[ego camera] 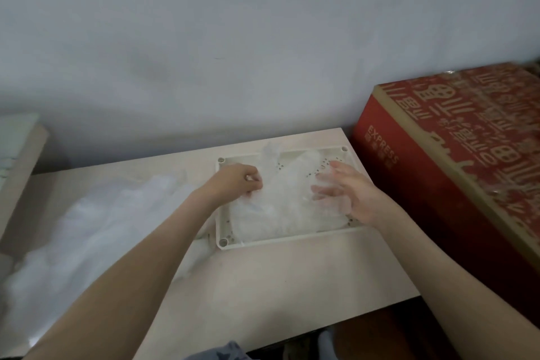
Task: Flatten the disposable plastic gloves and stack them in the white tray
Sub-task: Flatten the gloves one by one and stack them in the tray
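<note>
A white perforated tray point(287, 242) lies on the pale table, holding a stack of clear plastic gloves point(280, 207). My left hand point(238, 180) is over the tray's left part, its fingers pinched on the top glove's edge. My right hand point(347, 193) rests with spread fingers on the right side of the stack, partly under or against thin plastic film. One glove's end point(270, 155) sticks up at the tray's far rim. A loose heap of crumpled gloves point(87, 237) lies on the table to the left.
A large red cardboard box point(455, 169) stands right beside the table on the right. A grey wall runs behind the table. A light wooden piece point(20, 161) stands at the far left. The table's front edge point(321, 327) is near my body.
</note>
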`<control>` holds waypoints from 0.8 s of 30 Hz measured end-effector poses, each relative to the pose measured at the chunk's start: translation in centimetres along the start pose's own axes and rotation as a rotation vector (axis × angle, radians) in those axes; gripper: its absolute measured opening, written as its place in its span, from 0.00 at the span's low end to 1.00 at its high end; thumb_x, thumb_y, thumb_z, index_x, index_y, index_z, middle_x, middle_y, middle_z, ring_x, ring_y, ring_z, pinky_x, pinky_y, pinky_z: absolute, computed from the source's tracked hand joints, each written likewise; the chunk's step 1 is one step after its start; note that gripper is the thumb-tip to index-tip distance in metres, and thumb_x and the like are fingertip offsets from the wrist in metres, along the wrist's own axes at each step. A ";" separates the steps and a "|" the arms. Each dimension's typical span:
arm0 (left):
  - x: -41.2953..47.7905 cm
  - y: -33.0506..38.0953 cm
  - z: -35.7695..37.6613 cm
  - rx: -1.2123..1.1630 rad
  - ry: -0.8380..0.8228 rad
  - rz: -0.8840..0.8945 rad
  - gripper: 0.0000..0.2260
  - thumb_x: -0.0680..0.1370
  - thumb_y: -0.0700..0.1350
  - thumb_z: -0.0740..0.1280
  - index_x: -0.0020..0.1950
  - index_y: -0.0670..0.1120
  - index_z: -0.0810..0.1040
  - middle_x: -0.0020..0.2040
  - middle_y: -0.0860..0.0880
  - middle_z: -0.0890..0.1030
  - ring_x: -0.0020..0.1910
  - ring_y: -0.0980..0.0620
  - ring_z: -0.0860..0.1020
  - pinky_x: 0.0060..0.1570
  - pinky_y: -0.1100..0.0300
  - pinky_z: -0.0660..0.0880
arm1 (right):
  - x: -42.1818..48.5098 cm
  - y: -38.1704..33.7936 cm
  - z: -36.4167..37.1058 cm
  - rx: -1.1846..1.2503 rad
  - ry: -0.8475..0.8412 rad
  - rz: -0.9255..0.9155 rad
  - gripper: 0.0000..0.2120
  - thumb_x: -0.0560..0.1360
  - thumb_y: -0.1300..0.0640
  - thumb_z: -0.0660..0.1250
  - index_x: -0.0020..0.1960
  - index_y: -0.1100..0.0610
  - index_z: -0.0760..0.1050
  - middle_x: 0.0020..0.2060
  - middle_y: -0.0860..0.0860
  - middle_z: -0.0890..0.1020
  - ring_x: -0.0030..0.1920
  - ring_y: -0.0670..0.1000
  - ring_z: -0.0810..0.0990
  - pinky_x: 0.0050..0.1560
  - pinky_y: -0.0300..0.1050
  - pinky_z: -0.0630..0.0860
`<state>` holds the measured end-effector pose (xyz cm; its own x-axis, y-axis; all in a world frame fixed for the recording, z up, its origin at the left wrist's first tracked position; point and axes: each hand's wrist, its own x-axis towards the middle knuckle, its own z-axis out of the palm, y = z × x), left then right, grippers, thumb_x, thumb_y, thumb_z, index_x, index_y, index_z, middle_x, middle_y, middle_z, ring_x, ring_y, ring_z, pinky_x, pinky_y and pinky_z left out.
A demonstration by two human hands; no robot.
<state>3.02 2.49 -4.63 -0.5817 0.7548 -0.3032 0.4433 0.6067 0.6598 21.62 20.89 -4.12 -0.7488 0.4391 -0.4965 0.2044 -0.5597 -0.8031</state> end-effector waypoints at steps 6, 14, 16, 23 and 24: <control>1.0 -0.4 0.5 0.158 0.021 -0.017 0.04 0.76 0.47 0.66 0.41 0.55 0.76 0.38 0.56 0.79 0.38 0.53 0.80 0.48 0.57 0.75 | 1.8 1.0 0.7 -0.338 0.179 -0.093 0.16 0.76 0.68 0.65 0.62 0.61 0.70 0.34 0.59 0.81 0.33 0.53 0.81 0.34 0.41 0.78; 1.0 -0.4 2.7 0.514 0.511 0.135 0.24 0.76 0.52 0.67 0.67 0.40 0.69 0.64 0.41 0.72 0.61 0.39 0.70 0.60 0.48 0.66 | 3.5 1.5 0.8 -0.512 0.293 -0.245 0.10 0.75 0.69 0.61 0.52 0.59 0.76 0.32 0.54 0.79 0.30 0.49 0.80 0.43 0.48 0.80; 0.4 -0.2 3.7 0.557 0.601 0.268 0.27 0.74 0.55 0.65 0.66 0.40 0.68 0.67 0.39 0.70 0.62 0.38 0.70 0.59 0.45 0.69 | 3.5 1.4 0.9 -0.571 0.292 -0.266 0.11 0.74 0.70 0.61 0.53 0.60 0.75 0.34 0.57 0.79 0.30 0.48 0.79 0.36 0.41 0.80; 0.5 -1.4 5.5 0.707 0.038 0.342 0.33 0.79 0.64 0.53 0.79 0.52 0.45 0.78 0.47 0.38 0.76 0.49 0.36 0.73 0.49 0.33 | 4.0 1.2 0.5 -0.785 0.309 -0.317 0.11 0.75 0.66 0.61 0.54 0.56 0.76 0.39 0.57 0.81 0.36 0.49 0.81 0.36 0.39 0.79; 0.6 -1.6 5.7 0.711 -0.012 0.301 0.34 0.79 0.64 0.52 0.79 0.52 0.43 0.78 0.47 0.37 0.76 0.50 0.35 0.73 0.49 0.32 | 4.1 1.2 0.3 -0.796 0.315 -0.312 0.12 0.75 0.65 0.62 0.55 0.55 0.76 0.39 0.56 0.82 0.38 0.50 0.81 0.38 0.43 0.81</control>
<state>5.82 3.40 -9.82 -0.3613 0.9127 -0.1907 0.9150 0.3864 0.1158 18.59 21.77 -7.02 -0.6598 0.7265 -0.1919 0.4844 0.2160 -0.8477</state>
